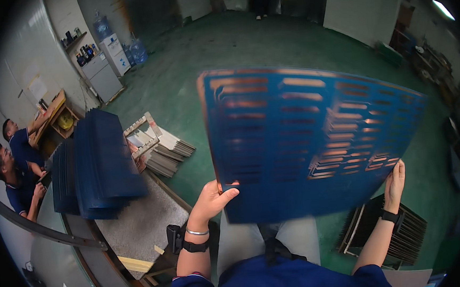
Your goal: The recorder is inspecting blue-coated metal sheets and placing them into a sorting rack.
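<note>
Between my hands I hold up a large, thin blue circuit board panel (288, 134) with copper-coloured traces and pads. My left hand (212, 199) grips its lower left edge, thumb on the near face. At the lower right edge my right hand (394, 182) is closed on the panel, its fingers partly behind it. The panel is tilted, and its upper part is a little blurred. Left of me, a stack of similar dark blue panels (105, 157) stands upright on a grey worktable (140, 230).
A slotted rack (380, 231) stands low by my right forearm. Beyond the stack are a light frame (144, 133) and piled slats (169, 155). Two people in dark shirts (24, 179) are at the left. A cabinet (101, 78) and water bottles (137, 51) stand farther back.
</note>
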{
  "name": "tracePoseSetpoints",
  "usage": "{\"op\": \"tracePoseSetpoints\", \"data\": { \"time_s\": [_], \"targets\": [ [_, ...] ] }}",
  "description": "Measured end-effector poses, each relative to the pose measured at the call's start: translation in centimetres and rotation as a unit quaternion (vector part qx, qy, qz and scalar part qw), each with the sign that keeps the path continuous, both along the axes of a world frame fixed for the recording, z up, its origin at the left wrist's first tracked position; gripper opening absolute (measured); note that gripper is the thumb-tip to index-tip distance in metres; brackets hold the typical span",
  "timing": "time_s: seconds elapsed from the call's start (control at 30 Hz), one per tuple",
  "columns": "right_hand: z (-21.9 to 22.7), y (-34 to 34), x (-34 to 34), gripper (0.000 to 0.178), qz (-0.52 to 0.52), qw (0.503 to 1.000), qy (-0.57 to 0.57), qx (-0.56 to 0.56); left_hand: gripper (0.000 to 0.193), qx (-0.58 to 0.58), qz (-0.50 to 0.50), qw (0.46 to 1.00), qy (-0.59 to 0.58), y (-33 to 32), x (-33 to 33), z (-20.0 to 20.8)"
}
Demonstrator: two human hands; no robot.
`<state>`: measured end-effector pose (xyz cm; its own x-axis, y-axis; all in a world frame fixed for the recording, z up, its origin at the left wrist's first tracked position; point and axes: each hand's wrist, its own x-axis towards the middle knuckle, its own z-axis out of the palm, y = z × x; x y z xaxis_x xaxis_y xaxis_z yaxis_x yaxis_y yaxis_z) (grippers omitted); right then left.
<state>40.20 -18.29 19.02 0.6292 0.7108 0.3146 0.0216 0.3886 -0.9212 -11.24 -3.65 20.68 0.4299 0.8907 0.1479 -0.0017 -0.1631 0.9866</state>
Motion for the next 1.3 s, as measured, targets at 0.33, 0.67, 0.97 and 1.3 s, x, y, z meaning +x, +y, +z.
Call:
{"op": "tracePoseSetpoints", "data": {
  "time_s": [0.33, 0.67, 0.97, 1.3],
  "targets": [
    [-6.2, 4.4, 3.3, 0.032, -0.034, 0.954, 0.223, 0.197, 0.022, 0.353, 0.000, 0.929, 0.113, 3.3, 4.1, 2.1],
    [-8.9, 3.5, 1.2, 0.034, -0.006, 0.934, 0.317, 0.166, 0.052, 0.037, 0.108, 0.990, -0.080, 2.0, 6.5, 0.0],
    [-9.1, 2.5, 1.4, 0.036, -0.004, 0.934, 0.323, 0.152, 0.054, -0.383, -0.090, 0.822, -0.412, 0.6, 5.8, -2.4],
    [-8.9, -1.7, -0.1, 0.039, -0.006, 0.930, 0.345, 0.128, 0.044, -0.351, -0.031, 0.885, -0.305, 0.8, 6.4, -3.6]
  ]
}}
